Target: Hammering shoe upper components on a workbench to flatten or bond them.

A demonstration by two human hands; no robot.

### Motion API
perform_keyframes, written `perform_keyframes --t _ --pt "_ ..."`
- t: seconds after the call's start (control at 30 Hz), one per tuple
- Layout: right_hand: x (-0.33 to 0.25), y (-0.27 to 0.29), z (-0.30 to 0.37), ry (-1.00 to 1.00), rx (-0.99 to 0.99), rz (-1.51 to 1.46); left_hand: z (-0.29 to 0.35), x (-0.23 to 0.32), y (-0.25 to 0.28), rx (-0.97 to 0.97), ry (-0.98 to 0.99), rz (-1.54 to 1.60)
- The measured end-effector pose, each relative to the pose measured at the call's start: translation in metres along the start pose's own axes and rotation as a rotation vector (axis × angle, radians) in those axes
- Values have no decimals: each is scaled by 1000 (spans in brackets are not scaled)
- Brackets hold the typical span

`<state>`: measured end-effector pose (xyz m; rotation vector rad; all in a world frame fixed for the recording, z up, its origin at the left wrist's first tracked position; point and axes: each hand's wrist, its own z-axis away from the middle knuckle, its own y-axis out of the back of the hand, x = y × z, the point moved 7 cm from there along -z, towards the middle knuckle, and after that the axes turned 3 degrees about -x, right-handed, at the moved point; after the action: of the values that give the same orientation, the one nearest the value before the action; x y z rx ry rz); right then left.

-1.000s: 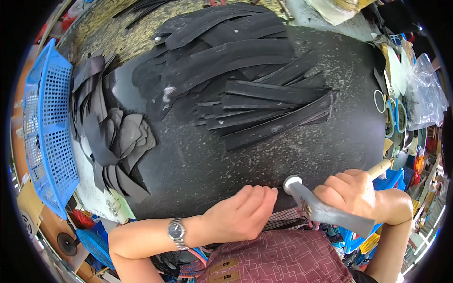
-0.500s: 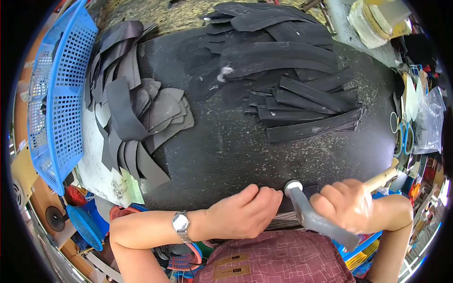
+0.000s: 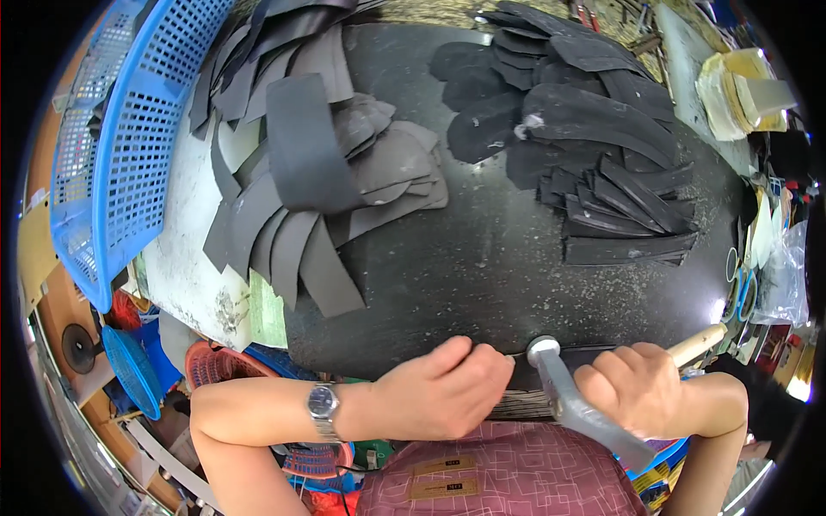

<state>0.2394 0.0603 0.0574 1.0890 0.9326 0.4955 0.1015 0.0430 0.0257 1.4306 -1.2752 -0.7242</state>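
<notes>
At the near edge of the round black worktop (image 3: 482, 267), a dark strip of rubber-like material (image 3: 551, 355) lies flat with its long axis running left to right along the rim, part of it hidden under the hands. Farthest left, a blue perforated plastic basket (image 3: 112, 146) leans beside the worktop, and next to it a heap of grey-black cut strips and rounded pieces (image 3: 318, 172) spills over a pale slab and onto the black surface. The left hand (image 3: 443, 391), with a silver wristwatch (image 3: 323, 402) on its wrist, rests on the near rim; its fingers (image 3: 482, 361) are curled together and press down on the left end of the strip. Just right of them, the metal hammer (image 3: 572, 400) stands tilted, its round face touching the strip at the rim and its steel head sloping down and right toward the person. The right hand (image 3: 641, 387) is wrapped tight around the hammer close to the head, and the wooden handle (image 3: 699, 344) pokes out past the knuckles toward the right. Farther back on the right, a second pile of black strips and curved pieces (image 3: 602, 163) lies well apart from the hands. Along the right edge sit blue-handled scissors (image 3: 742, 288) and a clear plastic bag (image 3: 787, 275).
</notes>
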Motion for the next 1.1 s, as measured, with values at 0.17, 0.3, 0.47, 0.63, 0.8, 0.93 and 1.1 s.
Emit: perform_keyframes --t 0.17,0.3,0.47,0.63,0.8,0.93,1.1 --pt "-12 0 -17 37 -4 31 13 7 5 35 -5 -124" --pt "-10 5 -27 -18 24 -3 28 3 10 13 79 -85" --pt "-23 -1 -38 69 -10 80 42 -7 15 89 254 62" --pt "-33 1 -52 90 -9 80 50 1 15 161 323 -109" --pt "-34 -2 -53 46 -16 89 67 -3 8 379 615 86" --pt "-31 1 -57 61 -63 39 70 7 9 431 599 -8" --pt "-39 4 -65 127 -25 153 58 16 13 340 521 -237"
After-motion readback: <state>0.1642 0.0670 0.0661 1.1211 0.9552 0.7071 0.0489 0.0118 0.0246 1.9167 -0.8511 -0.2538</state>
